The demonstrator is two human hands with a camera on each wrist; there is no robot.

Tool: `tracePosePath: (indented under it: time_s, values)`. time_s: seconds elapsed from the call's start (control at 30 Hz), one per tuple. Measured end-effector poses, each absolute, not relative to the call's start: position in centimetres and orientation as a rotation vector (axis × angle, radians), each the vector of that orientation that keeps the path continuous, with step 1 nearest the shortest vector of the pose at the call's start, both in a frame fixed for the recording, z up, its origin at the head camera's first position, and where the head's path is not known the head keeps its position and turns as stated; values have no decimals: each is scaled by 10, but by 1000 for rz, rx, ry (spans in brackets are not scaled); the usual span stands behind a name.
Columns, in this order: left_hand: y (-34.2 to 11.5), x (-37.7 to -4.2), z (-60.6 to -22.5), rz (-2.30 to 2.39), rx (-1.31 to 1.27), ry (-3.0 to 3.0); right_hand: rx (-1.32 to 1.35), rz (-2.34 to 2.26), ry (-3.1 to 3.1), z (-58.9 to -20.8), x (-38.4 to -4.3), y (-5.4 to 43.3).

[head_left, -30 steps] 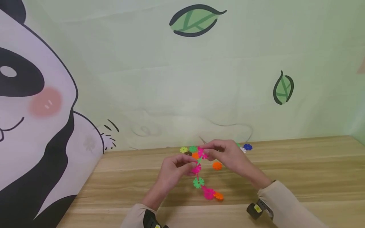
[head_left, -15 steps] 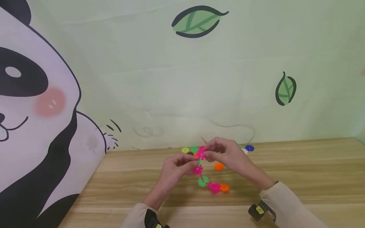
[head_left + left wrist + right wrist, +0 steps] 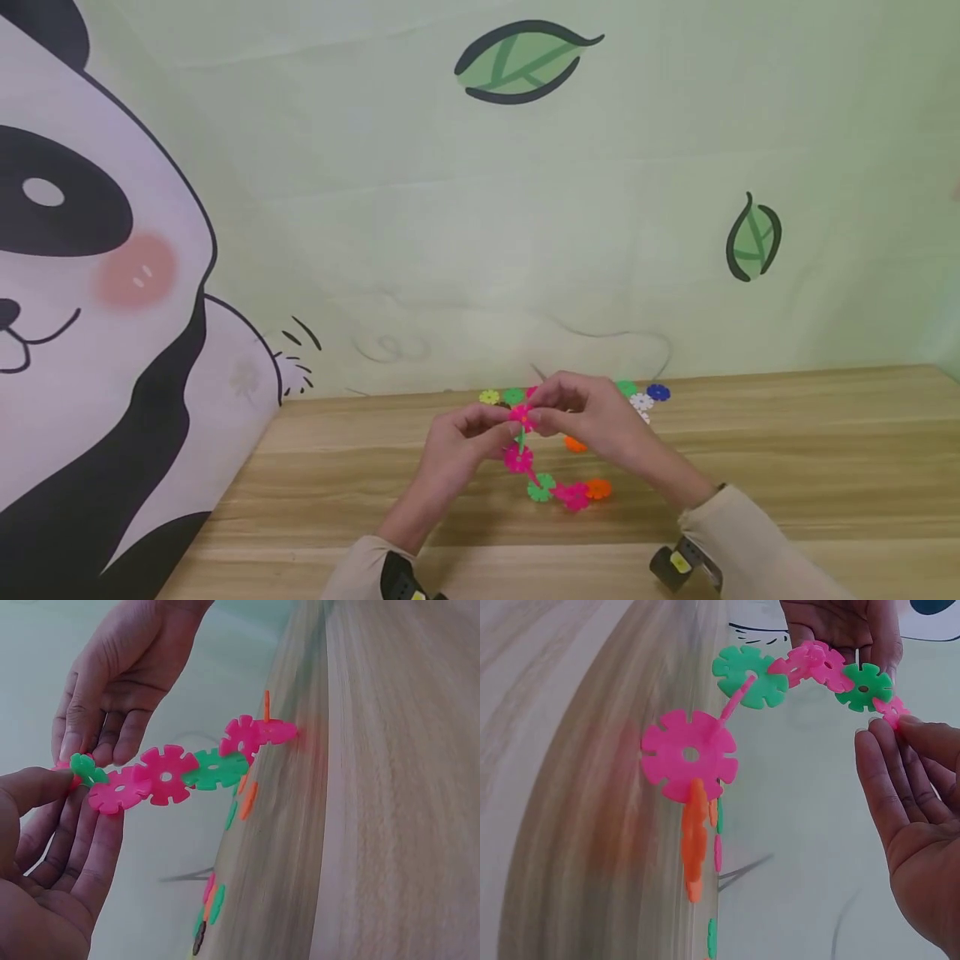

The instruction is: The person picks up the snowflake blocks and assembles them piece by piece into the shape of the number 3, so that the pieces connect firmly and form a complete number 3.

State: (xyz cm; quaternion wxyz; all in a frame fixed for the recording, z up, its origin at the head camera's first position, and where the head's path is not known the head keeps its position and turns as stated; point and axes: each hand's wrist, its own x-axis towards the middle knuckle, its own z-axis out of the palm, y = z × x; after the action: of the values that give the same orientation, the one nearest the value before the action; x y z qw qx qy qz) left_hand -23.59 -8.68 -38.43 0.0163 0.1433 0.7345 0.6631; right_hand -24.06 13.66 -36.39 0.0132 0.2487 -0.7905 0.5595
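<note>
Both hands hold a dangling chain of interlocking plastic snowflake discs above the table. My right hand (image 3: pixel 592 412) pinches the pink end disc (image 3: pixel 521 418) between thumb and fingertips. My left hand (image 3: pixel 461 446) pinches the chain just below, at the small-looking green disc (image 3: pixel 88 770) seen edge-on. From there hang pink discs (image 3: pixel 166 775), another green disc (image 3: pixel 750 677), a larger-looking pink disc (image 3: pixel 690 754) and an orange disc (image 3: pixel 694 840) at the free end. Fingers partly hide the upper joints.
Loose discs lie along the back of the wooden table (image 3: pixel 337 475): yellow (image 3: pixel 489 397), green (image 3: pixel 513 396), white (image 3: pixel 641 402) and blue (image 3: pixel 658 392). A loose orange disc (image 3: pixel 576 444) sits nearer, partly behind the right hand. A printed backdrop (image 3: pixel 465 217) rises behind the table.
The chain's lower end has swung rightward and slightly up. My right hand has come down a little, bringing the pink end disc closer to the left fingers; the left hand has barely moved.
</note>
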Motion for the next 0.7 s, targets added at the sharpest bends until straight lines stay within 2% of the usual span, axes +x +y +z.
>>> tracePosePath:
  time_s: [0.33, 0.7]
  values:
    - [-88, -236, -383, 2062, 413, 2282, 775, 1752, -2463, -360, -246, 148]
    - [-90, -237, -379, 2114, 379, 2247, 686, 1551, -2627, -369, -275, 165]
